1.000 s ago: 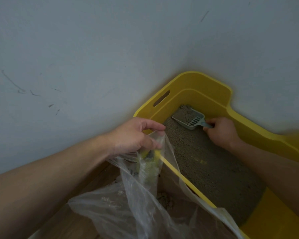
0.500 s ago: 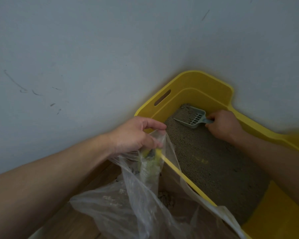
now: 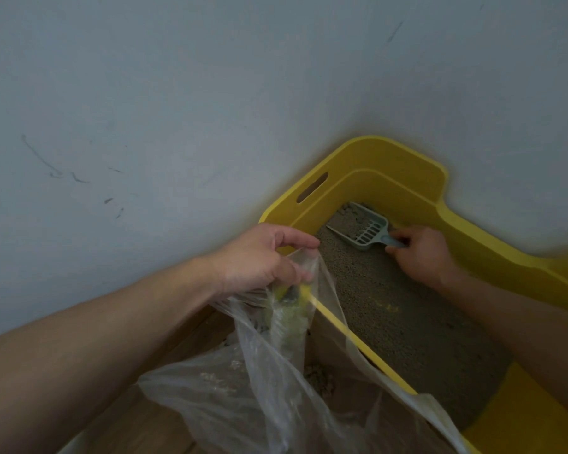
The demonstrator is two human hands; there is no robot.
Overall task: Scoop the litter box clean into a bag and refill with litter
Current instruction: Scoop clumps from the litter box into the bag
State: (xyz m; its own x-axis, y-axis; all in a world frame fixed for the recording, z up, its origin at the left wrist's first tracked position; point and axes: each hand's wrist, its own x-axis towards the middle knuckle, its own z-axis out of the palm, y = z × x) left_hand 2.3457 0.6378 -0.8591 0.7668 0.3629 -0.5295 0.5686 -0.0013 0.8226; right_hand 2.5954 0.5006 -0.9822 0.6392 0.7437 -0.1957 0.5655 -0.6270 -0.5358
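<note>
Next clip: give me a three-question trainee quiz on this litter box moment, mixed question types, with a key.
1. True or false: the left hand holds the clear plastic bag open beside the yellow litter box.
2. Which does the right hand grip? A) a brush B) the grey slotted scoop C) a litter sack
3. Fill in: the scoop's blade sits in the box's ____ corner, by the wall.

Key
1. True. The bag hangs outside the box, draped over its near rim.
2. B. The hand grips its handle, and some litter lies in the blade.
3. Far.
</note>
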